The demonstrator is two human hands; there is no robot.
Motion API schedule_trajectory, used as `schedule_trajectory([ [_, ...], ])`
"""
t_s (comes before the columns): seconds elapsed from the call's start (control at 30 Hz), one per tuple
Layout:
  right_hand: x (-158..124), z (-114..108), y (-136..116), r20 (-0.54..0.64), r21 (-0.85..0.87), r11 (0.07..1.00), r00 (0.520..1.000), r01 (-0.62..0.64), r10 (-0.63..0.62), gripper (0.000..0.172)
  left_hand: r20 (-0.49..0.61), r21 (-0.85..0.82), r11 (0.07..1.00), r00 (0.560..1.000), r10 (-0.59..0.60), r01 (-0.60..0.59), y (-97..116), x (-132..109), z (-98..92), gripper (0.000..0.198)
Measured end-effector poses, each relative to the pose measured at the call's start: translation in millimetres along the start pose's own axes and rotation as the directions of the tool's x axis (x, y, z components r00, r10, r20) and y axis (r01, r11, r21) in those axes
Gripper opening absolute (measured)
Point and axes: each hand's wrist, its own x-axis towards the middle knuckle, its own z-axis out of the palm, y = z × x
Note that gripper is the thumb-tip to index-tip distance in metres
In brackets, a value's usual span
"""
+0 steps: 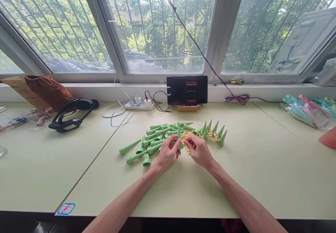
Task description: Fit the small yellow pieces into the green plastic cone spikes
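My left hand [169,149] is closed around a green plastic spike [179,132], which points upward. Close beside it, my right hand [198,149] has its thumb and fingers pinched together over a pile of small yellow pieces [188,150]; whatever lies between the fingertips is too small to make out. Several long green spikes with wide collars [147,160] lie heaped behind and left of my left hand. To the right of the yellow pile, several green cones [222,138] stand with their points up, more yellow pieces among them.
A tablet showing a timer [187,90] leans by the window sill. Left of it are a white power strip [140,105] with cables and a black headset [72,115]. A brown pouch [47,91] sits far left, bagged pastel items [306,110] far right. The table's front edge runs below my arms.
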Motion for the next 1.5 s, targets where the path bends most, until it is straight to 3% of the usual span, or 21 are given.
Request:
schedule_trajectory([
  [0.27, 0.2, -1.1, -3.9, 0.003, -0.029, 0.999, 1.000, -0.030, 0.030, 0.025, 0.040, 0.074, 0.993, 0.995, 0.087, -0.090, -4.3, -1.6, 0.5, 0.027],
  [0.5, 3.4, -2.8, -7.8, 0.012, 0.090, 0.987, 0.991, -0.135, 0.135, 0.027, 0.051, 0.146, 0.977, 0.988, 0.146, -0.152, -4.5, -1.9, 0.5, 0.023],
  [0.67, 3.8, -2.0, -6.5, -0.030, 0.106, 0.979, 0.984, -0.173, 0.177, 0.028, 0.055, 0.132, 0.985, 0.993, 0.102, -0.109, -1.8, -2.8, 2.0, 0.027],
  [0.87, 2.8, -1.4, -7.0, -0.082, 0.056, 0.995, 0.993, -0.080, 0.085, 0.017, 0.014, 0.002, 0.999, 0.999, 0.037, -0.038, -0.9, 2.7, -0.1, 0.034],
  [1.17, 2.8, 0.0, 0.3, -0.054, 0.001, 0.998, 0.996, 0.070, -0.070, 0.020, 0.050, -0.116, 0.992, 0.998, -0.037, 0.043, 3.5, 4.6, -1.5, 0.037],
  [1.5, 2.3, 1.6, 6.4, -0.052, -0.055, 0.994, 0.994, 0.093, -0.096, 0.020, 0.053, -0.024, 1.000, 0.998, 0.015, -0.013, -0.5, 2.4, -1.3, 0.038],
])
